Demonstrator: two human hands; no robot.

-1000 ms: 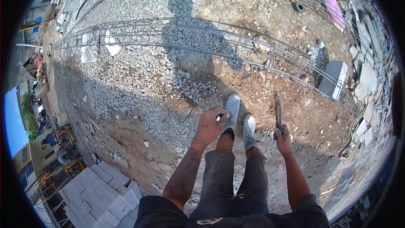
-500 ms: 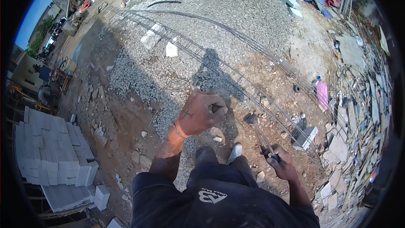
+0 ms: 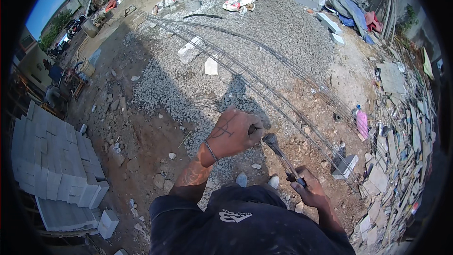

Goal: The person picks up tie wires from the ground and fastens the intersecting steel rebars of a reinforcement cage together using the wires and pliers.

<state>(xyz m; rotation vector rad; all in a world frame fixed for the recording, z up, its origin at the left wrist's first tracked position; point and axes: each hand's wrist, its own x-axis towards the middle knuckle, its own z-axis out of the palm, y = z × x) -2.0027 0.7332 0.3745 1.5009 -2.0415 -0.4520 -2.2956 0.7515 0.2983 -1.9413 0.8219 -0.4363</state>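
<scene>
My left hand (image 3: pixel 234 132) hangs over the ground in front of me, its fingers curled with thumb and forefinger drawn together. Whatever lies inside that grip is hidden. Thin dark wires (image 3: pixel 206 101) show just past its knuckles; whether they are held or lie on the gravel I cannot tell. My right hand (image 3: pixel 309 186) is wrapped round the handles of a pair of metal pincers (image 3: pixel 279 153). Their dark head points up and left, close to the left hand's fingertips. Beyond both hands a long rebar cage (image 3: pixel 264 87) runs diagonally across the ground.
Loose steel bars (image 3: pixel 278 56) lie beside the cage. A pale block (image 3: pixel 346 166) sits under its near end. Stacked grey blocks (image 3: pixel 59 156) stand at left. Gravel (image 3: pixel 292 28) spreads ahead, with two white blocks (image 3: pixel 211 66) on it. Broken tile rubble (image 3: pixel 396 160) lines the right.
My view has tilted up, so the scene sits lower. The pincers' head has come nearer to the left hand. Both hands keep their grips.
</scene>
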